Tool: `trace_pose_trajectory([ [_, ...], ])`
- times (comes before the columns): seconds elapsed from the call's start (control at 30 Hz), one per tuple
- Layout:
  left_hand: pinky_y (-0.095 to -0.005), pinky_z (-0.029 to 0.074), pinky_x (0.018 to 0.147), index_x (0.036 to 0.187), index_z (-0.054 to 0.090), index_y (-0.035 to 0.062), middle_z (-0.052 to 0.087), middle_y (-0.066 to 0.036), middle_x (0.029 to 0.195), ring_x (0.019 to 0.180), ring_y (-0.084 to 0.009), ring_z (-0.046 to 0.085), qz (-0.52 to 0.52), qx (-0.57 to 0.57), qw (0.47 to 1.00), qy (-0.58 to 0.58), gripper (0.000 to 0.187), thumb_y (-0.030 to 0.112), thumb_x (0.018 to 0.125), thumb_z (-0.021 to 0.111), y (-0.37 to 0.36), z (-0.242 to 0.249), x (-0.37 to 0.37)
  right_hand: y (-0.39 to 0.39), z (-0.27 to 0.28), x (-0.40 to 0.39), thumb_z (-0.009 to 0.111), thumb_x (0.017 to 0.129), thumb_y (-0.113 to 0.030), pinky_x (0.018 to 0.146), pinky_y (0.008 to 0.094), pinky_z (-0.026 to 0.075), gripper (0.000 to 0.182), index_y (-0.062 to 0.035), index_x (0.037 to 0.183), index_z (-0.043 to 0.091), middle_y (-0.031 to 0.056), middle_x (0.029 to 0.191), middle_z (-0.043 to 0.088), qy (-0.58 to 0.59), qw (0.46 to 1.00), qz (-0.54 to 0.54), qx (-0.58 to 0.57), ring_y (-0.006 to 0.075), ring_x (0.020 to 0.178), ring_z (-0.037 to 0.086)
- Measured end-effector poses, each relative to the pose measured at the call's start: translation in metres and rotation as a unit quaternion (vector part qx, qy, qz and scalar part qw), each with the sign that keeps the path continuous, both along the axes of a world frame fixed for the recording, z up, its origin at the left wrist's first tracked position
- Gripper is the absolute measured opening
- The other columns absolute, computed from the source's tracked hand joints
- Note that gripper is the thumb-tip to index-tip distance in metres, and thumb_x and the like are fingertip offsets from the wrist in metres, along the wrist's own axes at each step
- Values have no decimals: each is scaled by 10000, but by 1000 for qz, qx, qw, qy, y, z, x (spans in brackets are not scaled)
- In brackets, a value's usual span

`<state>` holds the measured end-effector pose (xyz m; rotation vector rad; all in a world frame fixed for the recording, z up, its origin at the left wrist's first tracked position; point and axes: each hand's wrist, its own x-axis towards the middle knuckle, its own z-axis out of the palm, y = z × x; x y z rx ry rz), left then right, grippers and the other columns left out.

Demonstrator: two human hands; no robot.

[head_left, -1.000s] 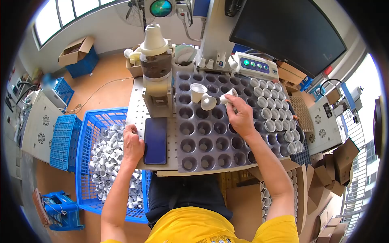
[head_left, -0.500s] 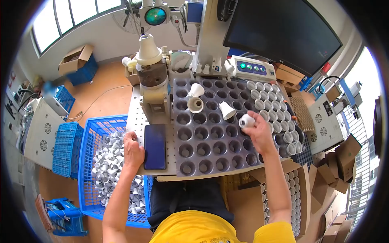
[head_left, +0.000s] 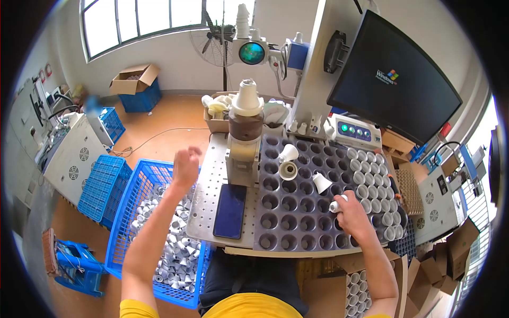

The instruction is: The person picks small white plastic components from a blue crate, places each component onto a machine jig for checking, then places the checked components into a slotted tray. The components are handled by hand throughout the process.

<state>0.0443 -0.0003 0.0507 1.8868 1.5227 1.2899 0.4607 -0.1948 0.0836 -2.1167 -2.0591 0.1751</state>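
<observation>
My right hand [head_left: 354, 216] is closed around a small white cone-shaped plastic cup [head_left: 338, 204], held over the right part of a dark tray with round pockets [head_left: 297, 229]. Further left on the tray, another white cup [head_left: 322, 183] lies tipped over. Near the tray's back left lie one more tilted white cup [head_left: 289, 153] and a cup with its wide mouth facing up [head_left: 288, 170]. My left hand [head_left: 186, 165] is raised above the blue basket's back right corner, its fingers curled, with nothing visible in them.
White cups stand in rows [head_left: 366, 177] on the tray's right side. A blue basket [head_left: 119, 233] of loose white parts is at left. A phone [head_left: 229, 211] lies beside a machine post with a white cone [head_left: 247, 98]. A monitor [head_left: 395, 79] and control box [head_left: 356, 132] stand behind.
My left hand has lifted off the table's left edge. My right hand still holds the white cup. The view has shifted, and the monitor now shows a Windows logo.
</observation>
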Motion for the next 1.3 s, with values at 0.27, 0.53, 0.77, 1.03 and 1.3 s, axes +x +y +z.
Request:
trace_pose_trajectory([
  [0.27, -303, 409, 834, 819, 594, 2, 613, -89, 930, 950, -190, 527, -52, 106, 984, -136, 208, 87, 821, 404, 81, 143, 54, 51, 78, -33, 715, 770, -102, 807, 292, 485, 369, -5, 1104, 592, 83, 1005, 617, 315, 931, 58, 175, 165, 908, 604],
  [0.53, -373, 430, 692, 731, 650, 75, 599, -81, 731, 655, -261, 548, -77, 186, 975, -94, 189, 79, 780, 468, 102, 142, 103, 180, 133, -140, 732, 801, -196, 784, 270, 490, 360, 24, 1063, 620, 99, 950, 678, 458, 833, 172, 259, 139, 874, 627],
  [0.77, -373, 402, 659, 583, 517, 42, 579, -109, 584, 612, -239, 529, -30, 139, 989, -47, 205, 106, 768, 455, 48, 60, -73, 212, 92, -184, 728, 815, -282, 797, 286, 490, 426, 39, 1072, 618, 138, 981, 681, 491, 824, 167, 228, 176, 895, 639],
  [1.03, -474, 384, 960, 1038, 547, -76, 549, -300, 1078, 1079, -424, 496, -8, -129, 929, 346, 350, 175, 819, 440, 13, -68, -46, 196, 84, -167, 671, 840, -363, 831, 327, 487, 499, 32, 1133, 587, 185, 1033, 663, 430, 862, 154, 222, 232, 950, 639],
  [1.3, -464, 420, 938, 948, 630, -65, 612, -276, 1025, 1061, -416, 519, 44, -171, 933, 315, 318, 163, 793, 470, 12, -107, 30, 143, 34, -110, 612, 806, -506, 819, 431, 500, 555, 6, 1019, 610, 235, 992, 655, 17, 998, -48, 31, 358, 942, 639],
])
